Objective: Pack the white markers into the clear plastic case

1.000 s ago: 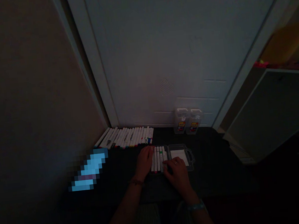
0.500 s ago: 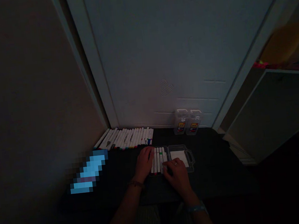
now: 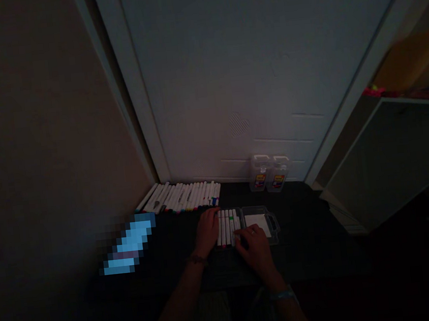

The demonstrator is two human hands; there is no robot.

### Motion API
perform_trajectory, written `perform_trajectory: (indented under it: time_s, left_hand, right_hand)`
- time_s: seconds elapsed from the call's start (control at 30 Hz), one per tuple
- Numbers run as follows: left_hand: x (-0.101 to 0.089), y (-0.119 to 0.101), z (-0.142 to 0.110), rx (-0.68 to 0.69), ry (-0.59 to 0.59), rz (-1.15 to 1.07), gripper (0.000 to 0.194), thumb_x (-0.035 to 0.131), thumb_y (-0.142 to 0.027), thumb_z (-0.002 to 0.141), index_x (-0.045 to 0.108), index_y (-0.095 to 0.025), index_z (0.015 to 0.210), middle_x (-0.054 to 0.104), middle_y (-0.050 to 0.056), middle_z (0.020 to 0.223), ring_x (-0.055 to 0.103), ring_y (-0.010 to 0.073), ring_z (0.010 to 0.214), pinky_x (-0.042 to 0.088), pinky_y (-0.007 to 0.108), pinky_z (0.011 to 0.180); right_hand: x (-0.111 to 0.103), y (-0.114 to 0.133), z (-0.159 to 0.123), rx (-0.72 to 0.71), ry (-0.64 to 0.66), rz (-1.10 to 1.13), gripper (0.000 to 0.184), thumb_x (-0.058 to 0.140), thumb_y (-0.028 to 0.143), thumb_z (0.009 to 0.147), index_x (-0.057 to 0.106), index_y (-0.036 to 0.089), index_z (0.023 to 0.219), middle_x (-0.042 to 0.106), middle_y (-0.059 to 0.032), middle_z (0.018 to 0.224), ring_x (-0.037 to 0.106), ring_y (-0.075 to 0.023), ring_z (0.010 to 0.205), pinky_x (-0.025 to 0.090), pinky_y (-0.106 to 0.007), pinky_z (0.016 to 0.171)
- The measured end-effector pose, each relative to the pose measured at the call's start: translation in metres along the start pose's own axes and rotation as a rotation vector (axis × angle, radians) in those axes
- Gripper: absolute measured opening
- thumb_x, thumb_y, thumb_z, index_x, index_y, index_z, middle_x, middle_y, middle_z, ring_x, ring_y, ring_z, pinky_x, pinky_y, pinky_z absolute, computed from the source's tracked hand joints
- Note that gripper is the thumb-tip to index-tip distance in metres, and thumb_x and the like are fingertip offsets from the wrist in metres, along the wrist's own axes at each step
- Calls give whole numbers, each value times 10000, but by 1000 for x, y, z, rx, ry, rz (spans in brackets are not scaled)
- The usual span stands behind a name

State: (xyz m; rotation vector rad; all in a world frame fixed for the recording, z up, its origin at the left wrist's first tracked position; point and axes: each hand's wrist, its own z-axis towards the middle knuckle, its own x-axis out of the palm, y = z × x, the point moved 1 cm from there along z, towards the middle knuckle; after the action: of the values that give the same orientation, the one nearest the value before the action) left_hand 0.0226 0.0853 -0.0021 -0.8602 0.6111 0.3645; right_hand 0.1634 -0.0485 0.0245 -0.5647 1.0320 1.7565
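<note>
An open clear plastic case (image 3: 273, 220) lies on the dark table, with several white markers (image 3: 227, 228) side by side in its left half. One of them has a green band. My left hand (image 3: 207, 231) rests along the left edge of this row, its fingers stretched out over the case's side. At the row's right side is my right hand (image 3: 255, 248), thumb and fingers bent in at the lower end of a white marker (image 3: 236, 224); its fingertips are dim and partly hidden. A white sheet or insert (image 3: 257, 222) shows in the case's right half, partly behind that hand.
A long row of white markers (image 3: 187, 196) with coloured ends lies at the back left of the table. Two clear cases (image 3: 260, 173) with labels stand upright at the back, against a white panel. A blurred-out bright screen (image 3: 131, 243) lies at the left.
Both hands stay almost in place at the marker row. The whole view has shifted very slightly; no marker has visibly been moved.
</note>
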Motion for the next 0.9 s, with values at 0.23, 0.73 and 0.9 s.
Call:
perform_trajectory:
  time_s: [0.23,0.73,0.9]
  left_hand:
    - [0,-1,-1,-1,-1,33,296,379,-151,890,526,-206,1141,573,62,1134,509,205,1085,400,399,968]
    - [-24,-42,-5,275,93,-8,312,376,-252,916,572,-262,1159,550,18,1261,418,192,1238,285,401,1082]
    - [-22,-53,-8,304,268,18,388,328,-325,942,469,-291,1302,484,-6,1363,354,192,1306,214,443,1106]
  right_hand:
    - [0,-1,0,-4,-4,-2,163,577,225,818,641,234,968,647,-30,838,512,-208,880,364,-327,799]
    - [0,-1,0,35,-18,28,326,564,238,826,572,245,1151,635,-29,872,515,-208,887,373,-319,797]
    - [-2,1,0,25,-15,29,317,575,236,811,588,242,1128,632,-38,871,516,-211,875,375,-320,788]
